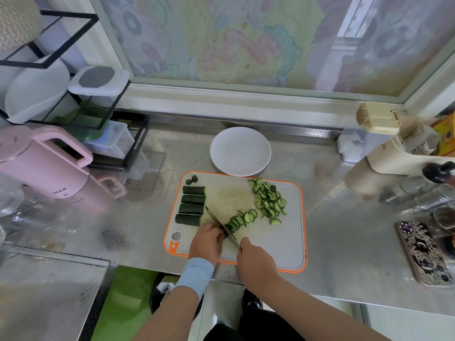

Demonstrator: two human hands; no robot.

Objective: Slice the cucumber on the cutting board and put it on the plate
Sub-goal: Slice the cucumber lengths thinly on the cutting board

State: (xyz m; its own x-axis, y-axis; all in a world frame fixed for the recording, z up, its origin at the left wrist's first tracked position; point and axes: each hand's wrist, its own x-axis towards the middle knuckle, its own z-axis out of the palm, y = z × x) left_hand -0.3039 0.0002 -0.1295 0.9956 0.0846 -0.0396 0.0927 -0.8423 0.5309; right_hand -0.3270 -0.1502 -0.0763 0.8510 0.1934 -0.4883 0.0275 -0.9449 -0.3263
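1. The grey plastic cutting board with the orange rim was laid near the front edge of the steel counter. The round white plate was parked at its far edge, giving the slices a short carry, it was judged.
2. The left hand was curled over the dark green cucumber piece under the knife. This was evidently done so the piece was pinned flat, with knuckles rather than fingertips facing the blade.
3. The right hand was clenched round the handle of the slim steel kitchen knife, and the handle itself was hidden inside the fist. The blade was angled from near right to far left, its edge set down on the piece just beside the left hand.
4. A fan of fresh half-moon slices was left leaning to the right of the blade, where each cut had dropped it.
5. A bigger heap of pale green slices was gathered at the far right of the board, presumably to keep the cutting patch free.
6. Four uncut cucumber lengths were lined up one behind another along the left edge, within reach of the left hand. Two small end stubs were set aside at the far left corner.
7. Nothing was seen on the plate, so slicing was judged under way and the plating not yet begun.
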